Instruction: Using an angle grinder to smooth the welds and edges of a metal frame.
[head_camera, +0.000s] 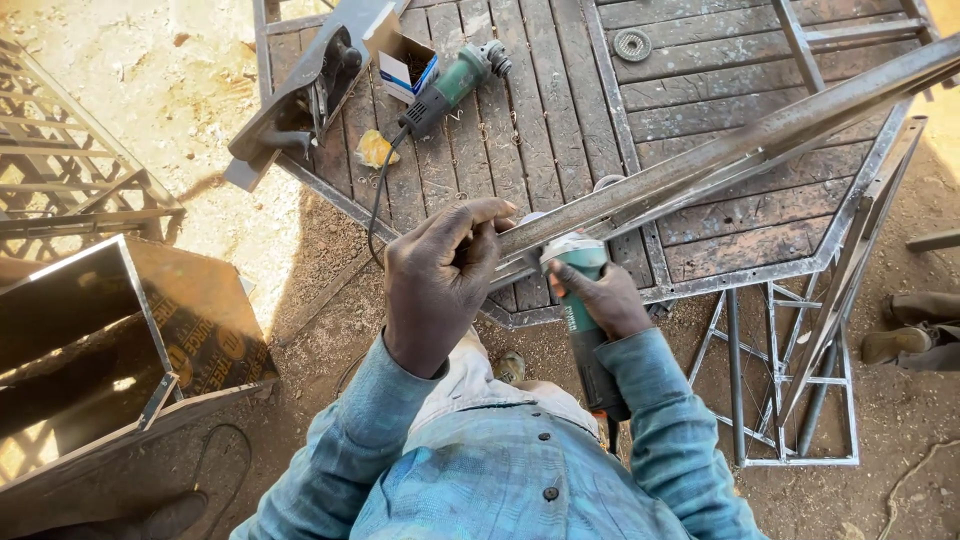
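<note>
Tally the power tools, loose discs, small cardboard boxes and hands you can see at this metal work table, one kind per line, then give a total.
Angle grinders: 2, one in the right hand, one lying on the table
Loose discs: 1
Small cardboard boxes: 1
Hands: 2, the left hand gripping the steel bar
Total: 6

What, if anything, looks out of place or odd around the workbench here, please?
A second angle grinder lies loose on the metal table, its cable trailing over the edge. An open cardboard box sits tipped beside it.
</note>
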